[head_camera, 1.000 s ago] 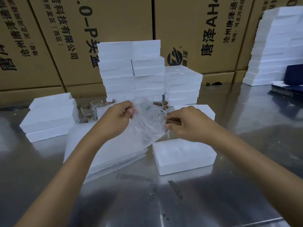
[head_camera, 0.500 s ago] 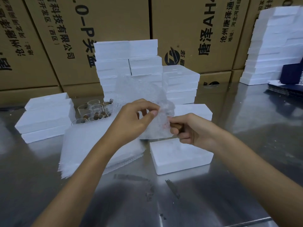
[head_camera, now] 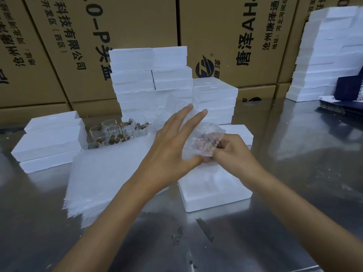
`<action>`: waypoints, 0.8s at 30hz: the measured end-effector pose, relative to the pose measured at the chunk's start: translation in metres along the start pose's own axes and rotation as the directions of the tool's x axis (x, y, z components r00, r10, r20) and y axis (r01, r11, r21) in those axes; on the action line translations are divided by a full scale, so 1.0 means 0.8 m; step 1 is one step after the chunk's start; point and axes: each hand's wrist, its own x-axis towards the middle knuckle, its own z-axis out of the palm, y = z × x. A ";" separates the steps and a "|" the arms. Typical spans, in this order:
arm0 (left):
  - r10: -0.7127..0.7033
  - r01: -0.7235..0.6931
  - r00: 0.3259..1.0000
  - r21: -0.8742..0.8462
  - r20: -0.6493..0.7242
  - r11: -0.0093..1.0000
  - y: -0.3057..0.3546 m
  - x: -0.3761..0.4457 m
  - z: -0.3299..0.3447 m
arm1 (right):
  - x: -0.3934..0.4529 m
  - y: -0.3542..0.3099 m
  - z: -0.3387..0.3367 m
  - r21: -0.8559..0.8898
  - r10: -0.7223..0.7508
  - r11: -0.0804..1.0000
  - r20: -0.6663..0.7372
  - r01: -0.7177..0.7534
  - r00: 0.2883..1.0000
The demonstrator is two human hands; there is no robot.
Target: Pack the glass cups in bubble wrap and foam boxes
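A glass cup wrapped in bubble wrap [head_camera: 204,139] is held above a white foam box [head_camera: 214,190] near the table's middle. My right hand [head_camera: 233,154] grips the bundle from the right, fingers curled round it. My left hand [head_camera: 172,146] has straight, spread fingers, its thumb touching the wrap's lower edge. A stack of bubble wrap sheets [head_camera: 110,173] lies left of the foam box. Several bare glass cups [head_camera: 112,132] stand behind that stack.
Foam boxes are stacked at the back centre [head_camera: 151,83], at the left [head_camera: 51,138] and far right [head_camera: 326,55]. Another foam box [head_camera: 241,132] lies behind my right hand. Dark blue cartons [head_camera: 345,95] sit at right. Cardboard boxes [head_camera: 231,36] wall the back of the steel table [head_camera: 294,154].
My left hand let go its pinch on the wrap and spread its fingers. The loose sheet has been gathered into a tighter bundle in my right hand.
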 end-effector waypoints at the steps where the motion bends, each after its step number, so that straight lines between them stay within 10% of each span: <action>1: -0.006 0.006 1.000 -0.026 -0.003 1.000 0.006 -0.001 0.001 | 0.000 0.003 0.002 0.100 0.026 0.995 0.026 -0.029 0.999; 7: -0.238 0.156 0.881 -0.223 -0.409 0.962 -0.007 0.001 -0.019 | -0.001 0.020 -0.007 0.454 0.204 0.851 0.173 -0.262 0.963; 14: -0.468 0.476 0.868 -0.544 0.164 0.692 -0.044 0.012 -0.035 | -0.004 0.028 -0.013 0.407 0.100 0.891 0.253 -0.200 0.962; 24: -0.563 0.378 0.819 -0.840 0.107 0.390 -0.035 0.001 0.003 | -0.013 0.013 0.005 0.404 0.061 0.908 0.144 -0.115 0.988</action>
